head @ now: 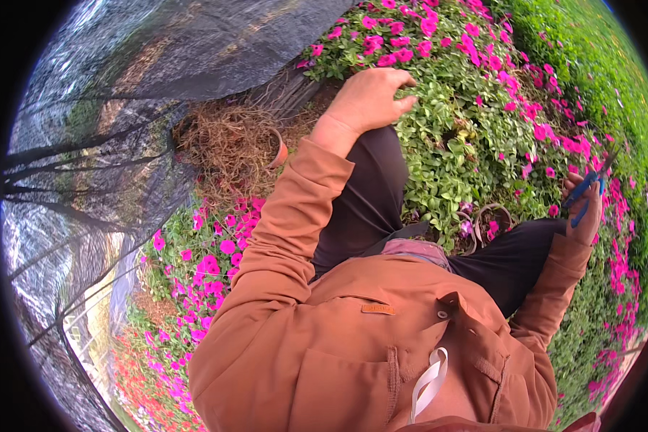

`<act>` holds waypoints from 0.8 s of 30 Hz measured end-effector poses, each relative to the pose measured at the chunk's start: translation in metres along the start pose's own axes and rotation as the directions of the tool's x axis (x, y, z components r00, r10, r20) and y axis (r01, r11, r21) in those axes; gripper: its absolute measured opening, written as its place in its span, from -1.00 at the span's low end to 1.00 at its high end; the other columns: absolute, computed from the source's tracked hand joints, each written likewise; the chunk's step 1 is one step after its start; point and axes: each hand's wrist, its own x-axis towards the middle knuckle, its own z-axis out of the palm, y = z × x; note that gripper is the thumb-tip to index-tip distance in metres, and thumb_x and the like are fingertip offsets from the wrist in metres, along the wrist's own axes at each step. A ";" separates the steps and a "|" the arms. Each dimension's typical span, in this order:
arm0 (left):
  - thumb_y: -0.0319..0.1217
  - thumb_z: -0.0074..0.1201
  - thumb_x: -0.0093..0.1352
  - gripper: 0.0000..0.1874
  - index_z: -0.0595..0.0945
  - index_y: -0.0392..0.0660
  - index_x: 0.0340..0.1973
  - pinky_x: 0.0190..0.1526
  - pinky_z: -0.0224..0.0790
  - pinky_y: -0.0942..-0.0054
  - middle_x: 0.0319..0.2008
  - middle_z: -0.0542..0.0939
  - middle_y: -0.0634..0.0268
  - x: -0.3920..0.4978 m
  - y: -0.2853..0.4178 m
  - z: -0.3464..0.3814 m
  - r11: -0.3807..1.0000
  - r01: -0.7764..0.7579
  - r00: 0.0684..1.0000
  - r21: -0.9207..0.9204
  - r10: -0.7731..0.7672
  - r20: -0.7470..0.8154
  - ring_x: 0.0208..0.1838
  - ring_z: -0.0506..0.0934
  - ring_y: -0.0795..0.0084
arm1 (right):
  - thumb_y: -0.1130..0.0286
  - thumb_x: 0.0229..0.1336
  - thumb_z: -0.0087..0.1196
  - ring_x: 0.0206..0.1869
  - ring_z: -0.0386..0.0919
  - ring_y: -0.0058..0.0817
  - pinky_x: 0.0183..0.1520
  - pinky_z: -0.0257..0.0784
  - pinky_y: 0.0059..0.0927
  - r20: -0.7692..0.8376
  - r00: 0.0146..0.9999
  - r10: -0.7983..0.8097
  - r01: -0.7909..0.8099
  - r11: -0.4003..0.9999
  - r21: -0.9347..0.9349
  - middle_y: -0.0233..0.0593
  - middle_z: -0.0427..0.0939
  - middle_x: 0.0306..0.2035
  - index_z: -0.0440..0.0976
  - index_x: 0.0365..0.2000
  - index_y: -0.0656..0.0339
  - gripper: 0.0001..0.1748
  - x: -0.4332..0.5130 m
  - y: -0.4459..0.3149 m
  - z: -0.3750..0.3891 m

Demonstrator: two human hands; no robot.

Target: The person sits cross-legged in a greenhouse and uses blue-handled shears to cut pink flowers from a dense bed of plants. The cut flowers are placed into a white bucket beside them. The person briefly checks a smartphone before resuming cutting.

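Note:
My left hand [371, 100] hangs over my bent knee [375, 167], beside the edge of the leafy petunia bed [443, 156]. Its fingers are bent, the thumb stands apart from them, and nothing shows between. Out to the right, my right hand [584, 213] grips blue-handled scissors [586, 191], their dark blades pointing up and away from me. Bright pink petunia flowers [394, 48] crowd the far side of the bed, while the leaves nearest my knees carry few blooms.
Black shade netting [140, 59] drapes along the left. Beside my left forearm lies a heap of dry brown stems and roots [224, 143] with a reddish pot rim [278, 148]. Pot rims [491, 213] show between my legs. Denser green plants [588, 70] line the far right.

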 end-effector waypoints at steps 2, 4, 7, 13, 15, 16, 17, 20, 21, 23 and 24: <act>-0.26 0.21 0.30 -0.68 0.68 -0.11 -0.08 -0.04 0.49 0.36 -0.14 0.69 0.15 -0.003 -0.012 -0.004 0.998 0.035 0.999 -0.056 -0.036 -0.015 -0.10 0.66 0.19 | 0.05 0.46 -0.19 -0.16 0.54 -0.47 -0.10 0.45 -0.41 -0.036 0.999 -0.002 0.002 1.000 -0.026 -0.10 0.58 -0.08 0.19 0.29 0.28 -0.40 -0.009 -0.006 -0.005; -0.32 0.21 0.33 -0.70 0.67 -0.14 -0.05 -0.04 0.48 0.45 -0.14 0.70 0.19 -0.010 -0.028 -0.013 0.986 0.115 0.993 -0.117 -0.117 -0.009 -0.10 0.66 0.36 | 0.04 0.46 -0.19 -0.16 0.53 -0.48 -0.10 0.44 -0.41 -0.062 0.998 -0.028 0.024 0.998 -0.062 -0.08 0.57 -0.08 0.16 0.30 0.28 -0.38 -0.020 -0.011 -0.011; -0.37 0.17 0.39 -0.72 0.65 -0.22 -0.03 -0.01 0.45 0.51 -0.15 0.70 0.24 -0.027 -0.058 -0.031 0.910 0.287 0.958 -0.298 -0.281 0.065 -0.07 0.63 0.52 | 0.01 0.46 -0.20 -0.15 0.53 -0.47 -0.11 0.44 -0.42 -0.147 0.975 -0.164 0.157 0.986 -0.055 -0.03 0.55 -0.06 0.09 0.34 0.25 -0.34 -0.041 -0.017 -0.020; -0.40 0.15 0.42 -0.71 0.63 -0.27 0.01 0.06 0.40 0.53 -0.12 0.69 0.24 -0.074 -0.109 -0.056 0.757 0.428 0.892 -0.494 -0.442 0.095 -0.05 0.60 0.54 | -0.06 0.44 -0.20 0.08 0.48 -0.33 0.12 0.39 -0.29 -0.191 0.963 -0.188 0.192 0.981 0.001 0.14 0.43 0.15 0.00 0.40 0.12 -0.28 -0.072 -0.031 -0.056; -0.39 0.12 0.44 -0.66 0.58 -0.32 0.05 0.12 0.41 0.49 -0.05 0.67 0.14 -0.088 -0.121 -0.062 0.655 0.408 0.885 -0.636 -0.455 0.099 0.01 0.62 0.44 | -0.06 0.44 -0.21 0.11 0.48 -0.29 0.16 0.39 -0.28 -0.232 0.961 -0.150 0.154 0.988 0.001 0.16 0.42 0.17 0.00 0.40 0.11 -0.29 -0.074 -0.035 -0.067; -0.39 0.10 0.45 -0.65 0.55 -0.34 0.08 0.15 0.41 0.41 -0.03 0.66 0.06 -0.093 -0.127 -0.064 0.596 0.393 0.878 -0.700 -0.470 0.093 0.05 0.61 0.33 | -0.07 0.44 -0.22 0.13 0.48 -0.28 0.17 0.39 -0.30 -0.254 0.958 -0.133 0.138 0.990 0.004 0.16 0.42 0.16 0.00 0.40 0.12 -0.28 -0.075 -0.035 -0.071; -0.39 0.08 0.46 -0.63 0.52 -0.36 0.10 0.19 0.41 0.34 -0.01 0.64 -0.01 -0.098 -0.132 -0.066 0.539 0.354 0.881 -0.764 -0.467 0.079 0.09 0.61 0.22 | -0.07 0.44 -0.22 0.13 0.48 -0.28 0.17 0.39 -0.29 -0.195 0.973 -0.123 0.130 0.991 0.023 0.16 0.42 0.16 0.01 0.39 0.12 -0.29 -0.075 -0.034 -0.073; -0.35 0.09 0.46 -0.62 0.53 -0.33 0.10 0.16 0.43 0.40 -0.04 0.66 0.04 -0.110 -0.143 -0.067 0.495 0.429 0.818 -0.756 -0.568 0.092 0.07 0.62 0.28 | -0.06 0.45 -0.23 0.12 0.48 -0.29 0.16 0.38 -0.29 -0.177 0.977 -0.120 0.121 0.993 -0.003 0.15 0.43 0.16 0.03 0.39 0.14 -0.30 -0.074 -0.033 -0.073; -0.34 0.10 0.45 -0.62 0.54 -0.32 0.10 0.15 0.43 0.43 -0.06 0.67 0.07 -0.111 -0.145 -0.067 0.501 0.469 0.796 -0.727 -0.597 0.101 0.05 0.62 0.32 | -0.06 0.45 -0.23 0.11 0.48 -0.29 0.16 0.38 -0.29 -0.177 0.976 -0.126 0.125 0.992 -0.018 0.15 0.43 0.15 0.04 0.38 0.16 -0.30 -0.072 -0.032 -0.071; -0.36 0.14 0.43 -0.62 0.56 -0.32 0.09 0.10 0.44 0.46 -0.05 0.66 0.12 -0.113 -0.145 -0.071 0.581 0.520 0.798 -0.626 -0.592 0.114 0.03 0.62 0.40 | -0.04 0.45 -0.23 0.10 0.49 -0.30 0.15 0.38 -0.30 -0.150 0.979 -0.142 0.144 0.990 0.005 0.13 0.44 0.15 0.04 0.38 0.18 -0.30 -0.064 -0.030 -0.065; -0.37 0.15 0.43 -0.63 0.57 -0.31 0.08 0.08 0.44 0.47 -0.05 0.66 0.14 -0.114 -0.143 -0.075 0.641 0.533 0.811 -0.551 -0.574 0.117 0.01 0.61 0.43 | -0.04 0.45 -0.24 0.09 0.49 -0.31 0.14 0.39 -0.30 -0.118 0.982 -0.147 0.152 0.988 0.040 0.12 0.44 0.15 0.04 0.38 0.19 -0.30 -0.058 -0.028 -0.061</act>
